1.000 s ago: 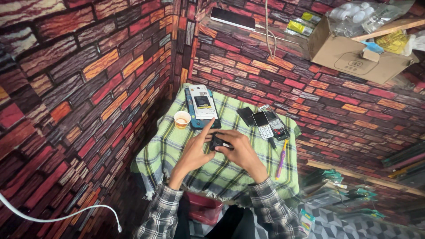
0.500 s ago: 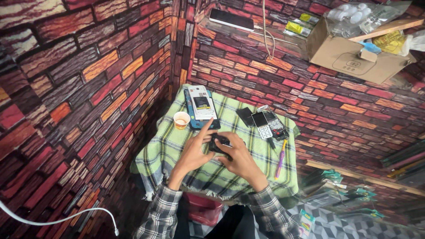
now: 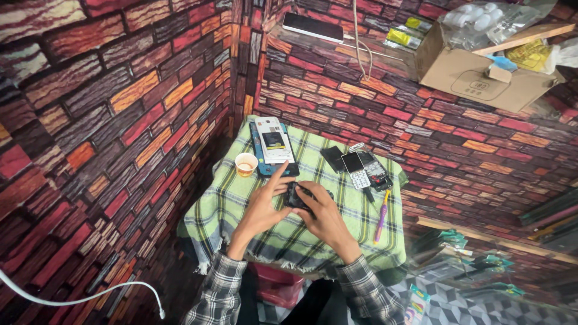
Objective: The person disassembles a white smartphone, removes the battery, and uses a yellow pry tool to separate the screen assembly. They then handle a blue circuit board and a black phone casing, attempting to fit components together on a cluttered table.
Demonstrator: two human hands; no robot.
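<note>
Small table draped in a green plaid cloth (image 3: 253, 222), set in a corner of brick-patterned walls. At centre of the cloth: one small black device (image 3: 299, 197), held between both hands just above the cloth surface. Left hand (image 3: 263, 207): fingers curled against the device's left edge, index finger extended straight toward the far side of the table, its tip near an opened phone with white inner frame on a blue tray (image 3: 274, 146). Right hand (image 3: 324, 212): fingers wrapped over the device's right side, clamped on it. Just left of the tray: a small paper cup (image 3: 246, 164) with brown liquid. Far right of the cloth: a black flat panel (image 3: 333, 158), a keypad phone (image 3: 356, 169) and another opened handset (image 3: 374, 171), lying side by side. Near the right edge: a purple-and-yellow tool (image 3: 381, 214), lying lengthwise. Upper right: a cardboard box (image 3: 469, 75) on a shelf. Both sleeves are plaid.
</note>
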